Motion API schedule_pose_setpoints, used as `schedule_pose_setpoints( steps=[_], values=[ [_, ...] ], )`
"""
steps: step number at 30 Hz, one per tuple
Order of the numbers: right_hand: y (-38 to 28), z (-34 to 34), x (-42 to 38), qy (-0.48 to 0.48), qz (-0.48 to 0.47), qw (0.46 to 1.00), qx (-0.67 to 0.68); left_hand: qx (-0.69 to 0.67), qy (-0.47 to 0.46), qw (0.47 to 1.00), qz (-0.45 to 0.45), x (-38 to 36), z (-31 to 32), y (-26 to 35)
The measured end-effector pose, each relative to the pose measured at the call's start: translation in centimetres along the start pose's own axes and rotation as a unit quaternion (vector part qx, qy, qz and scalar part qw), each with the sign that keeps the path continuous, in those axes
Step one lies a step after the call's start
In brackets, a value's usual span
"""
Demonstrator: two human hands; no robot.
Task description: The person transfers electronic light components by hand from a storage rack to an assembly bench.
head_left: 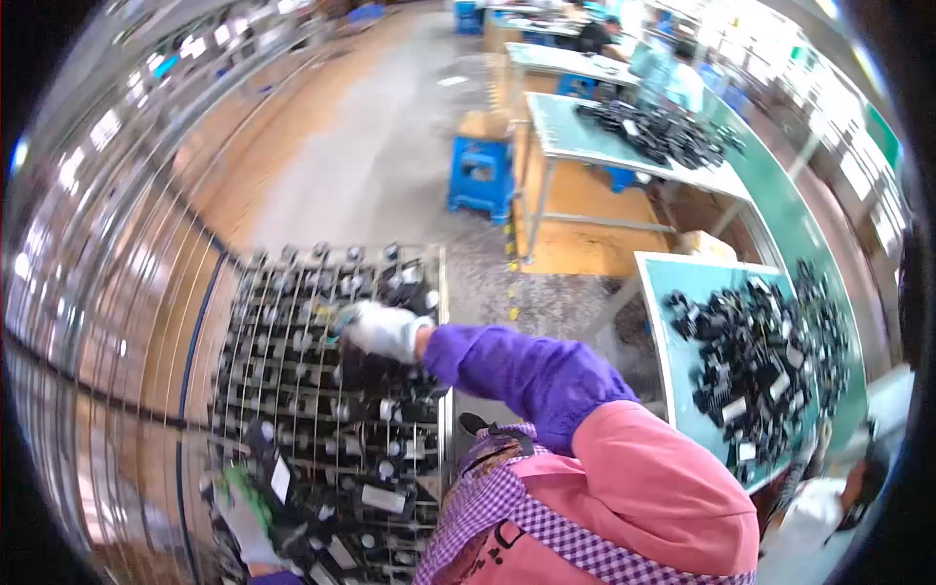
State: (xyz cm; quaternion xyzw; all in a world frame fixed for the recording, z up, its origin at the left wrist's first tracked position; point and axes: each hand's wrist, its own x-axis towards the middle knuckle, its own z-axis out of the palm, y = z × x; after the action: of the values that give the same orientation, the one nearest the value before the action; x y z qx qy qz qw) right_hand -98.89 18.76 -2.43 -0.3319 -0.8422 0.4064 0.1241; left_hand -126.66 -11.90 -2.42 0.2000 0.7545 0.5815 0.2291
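My left hand [246, 522], in a white glove with green on the fingers, is at the lower left over the rack. Its fingers curl against a black part with a white label [280, 480]. My right hand [382, 332], also in a white glove, reaches over the upper part of the rack. Motion smears its fingers, and a dark shape lies just below it. Under both hands, a wire-grid rack [322, 400] holds rows of black parts with round, pale ends. More black parts with white labels [383, 498] lie loosely across its near end.
Metal bars [190, 390] run along the left side. At right, a green-topped table [673, 292] carries heaped black parts [751, 361], with a person [814, 512] beside it. A farther table [556, 122] holds another heap. A blue stool [480, 175] stands in the aisle.
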Motion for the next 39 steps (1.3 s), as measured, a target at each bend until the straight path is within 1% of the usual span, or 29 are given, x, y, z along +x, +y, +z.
schedule_pose_setpoints(
  steps=[1, 2, 3, 4, 5, 6, 7, 8, 9, 10, 11, 12, 13, 15, 16, 19, 20, 22, 23, 25, 27, 29, 30, 31, 33, 35, 36, 37, 39],
  values=[
    [0.6, -0.5, -0.7, -0.045, 0.054, 0.997, 0.015, -0.01, -0.011, 1.0, 0.009, 0.9, -0.2, -1.4],
    [-0.5, -0.8, -1.6, 0.013, 0.067, 0.997, 0.021, -0.012, 0.001, 1.0, 0.021, 1.5, -0.7, -2.2],
    [-1.4, -1.0, -2.6, 0.067, 0.078, 0.994, 0.025, 0.005, 0.015, 1.0, 0.019, 1.6, -0.4, -1.5],
    [-1.6, -1.1, -3.1, 0.105, 0.06, 0.992, 0.041, 0.022, 0.029, 0.999, 0.016, 1.7, -0.1, -0.7],
    [-1.8, -2.0, -3.6, 0.079, 0.072, 0.99, 0.094, 0.038, 0.043, 0.998, 0.013, 1.8, 0.2, 0.1],
    [-0.5, -1.9, -3.2, 0.141, 0.043, 0.987, 0.068, 0.232, -0.058, 0.967, 0.093, 2.0, -0.6, 1.5],
    [0.8, -1.8, -2.6, 0.2, 0.013, 0.979, 0.041, 0.413, -0.151, 0.882, 0.169, 2.6, -1.6, 1.6],
    [1.3, -4.0, -3.1, 0.186, 0.045, 0.974, 0.123, 0.46, -0.157, 0.831, 0.272, 5.4, -2.8, -1.5],
    [1.2, -5.5, -3.6, 0.184, 0.058, 0.971, 0.143, 0.384, -0.123, 0.888, 0.22, 5.1, -0.4, 0.3],
    [1.3, -7.2, -4.4, 0.182, 0.07, 0.967, 0.163, 0.277, -0.083, 0.947, 0.14, 4.3, 3.5, 2.6],
    [2.2, -8.7, -4.7, 0.181, 0.082, 0.963, 0.185, 0.203, -0.065, 0.972, 0.093, 4.1, 7.1, 4.4],
    [3.7, -9.8, -4.7, 0.162, 0.061, 0.965, 0.195, 0.169, -0.062, 0.98, 0.078, 4.4, 9.8, 5.8],
    [2.3, -13.1, -7.0, 0.144, 0.099, 0.961, 0.214, 0.145, -0.066, 0.985, 0.069, 4.5, 12.8, 7.2],
    [5.3, -15.1, -7.5, 0.19, 0.06, 0.962, 0.186, 0.123, -0.082, 0.987, 0.067, 4.5, 18.5, 10.4],
    [6.6, -16.5, -8.4, 0.227, 0.063, 0.959, 0.156, 0.112, -0.09, 0.987, 0.069, 4.5, 21.4, 11.8],
    [10.4, -22.3, -10.8, 0.233, 0.055, 0.958, 0.159, 0.09, -0.113, 0.987, 0.072, 4.2, 29.1, 16.3],
    [11.7, -24.4, -11.5, 0.216, 0.076, 0.957, 0.18, 0.084, -0.124, 0.986, 0.073, 4.1, 31.4, 17.9],
    [14.8, -27.8, -12.6, 0.219, 0.089, 0.951, 0.197, 0.075, -0.15, 0.983, 0.074, 3.7, 35.9, 20.9],
    [16.0, -30.0, -13.6, 0.217, 0.101, 0.948, 0.208, 0.071, -0.167, 0.981, 0.072, 3.5, 38.2, 22.4],
    [19.4, -32.8, -14.7, 0.275, 0.096, 0.942, 0.169, 0.057, -0.198, 0.976, 0.075, 2.1, 44.2, 25.1],
    [21.9, -35.6, -16.3, 0.335, 0.094, 0.924, 0.158, 0.03, -0.225, 0.969, 0.095, -0.4, 52.3, 27.4],
    [23.3, -38.2, -18.5, 0.401, 0.126, 0.9, 0.114, 0.007, -0.302, 0.946, 0.12, -1.0, 58.9, 28.5],
    [25.3, -39.2, -18.8, 0.424, 0.112, 0.89, 0.122, 0.017, -0.349, 0.927, 0.136, -1.4, 62.3, 29.2],
    [26.1, -40.6, -19.6, 0.442, 0.127, 0.877, 0.142, 0.026, -0.395, 0.906, 0.152, -1.7, 65.9, 29.8],
    [28.5, -42.9, -20.5, 0.478, 0.168, 0.851, 0.14, 0.019, -0.456, 0.876, 0.159, -1.7, 73.4, 30.1],
    [32.8, -44.7, -20.8, 0.513, 0.18, 0.831, 0.117, 0.014, -0.476, 0.862, 0.171, -2.4, 81.1, 30.1],
    [33.8, -46.1, -21.0, 0.535, 0.187, 0.817, 0.107, -0.005, -0.492, 0.855, 0.164, -2.8, 85.0, 30.0],
    [37.0, -47.1, -20.9, 0.551, 0.19, 0.807, 0.093, -0.026, -0.507, 0.847, 0.159, -3.2, 88.9, 29.8],
    [39.7, -50.8, -21.1, 0.555, 0.16, 0.791, 0.204, -0.027, -0.531, 0.823, 0.2, -3.7, 96.9, 29.4]
  ],
)
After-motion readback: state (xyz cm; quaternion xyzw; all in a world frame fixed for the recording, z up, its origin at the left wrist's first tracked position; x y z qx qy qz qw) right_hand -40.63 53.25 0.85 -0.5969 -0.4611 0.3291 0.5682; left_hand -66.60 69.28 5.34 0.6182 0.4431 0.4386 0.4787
